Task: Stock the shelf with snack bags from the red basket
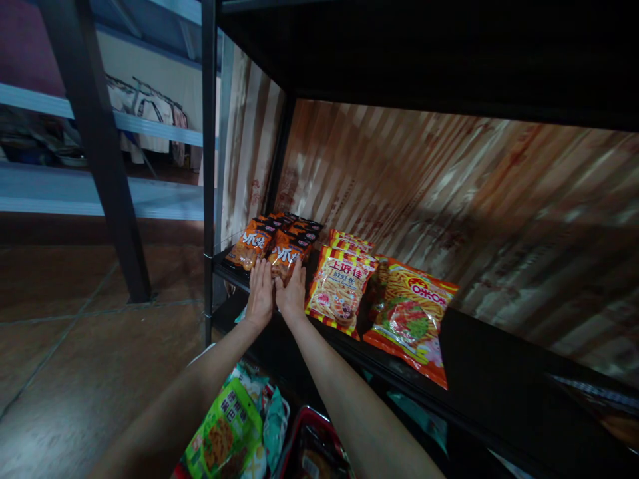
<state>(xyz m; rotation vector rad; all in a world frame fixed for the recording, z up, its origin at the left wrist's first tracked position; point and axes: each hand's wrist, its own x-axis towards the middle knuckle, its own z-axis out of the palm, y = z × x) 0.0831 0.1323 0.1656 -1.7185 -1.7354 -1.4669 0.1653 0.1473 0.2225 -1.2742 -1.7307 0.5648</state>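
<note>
Two rows of orange-and-black snack bags lie at the left end of a black shelf. My left hand [260, 294] is open, its fingers stretched out against the lower front of the bags, near the left front bag [251, 243]. Beside it, my right hand [292, 294] touches the lower edge of the right front bag [286, 253], thumb apart from the fingers. Neither hand is wrapped around a bag. Just right of my right hand stand yellow-and-red shrimp snack bags [339, 286], one behind another.
An orange noodle-snack bag [412, 316] leans farther right on the black shelf [492, 366]. Below are a green snack bag [227, 426] among other packets and a red-rimmed container [305, 416]. A black shelf post [210, 166] stands left of the bags, with corrugated sheeting [399, 179] behind.
</note>
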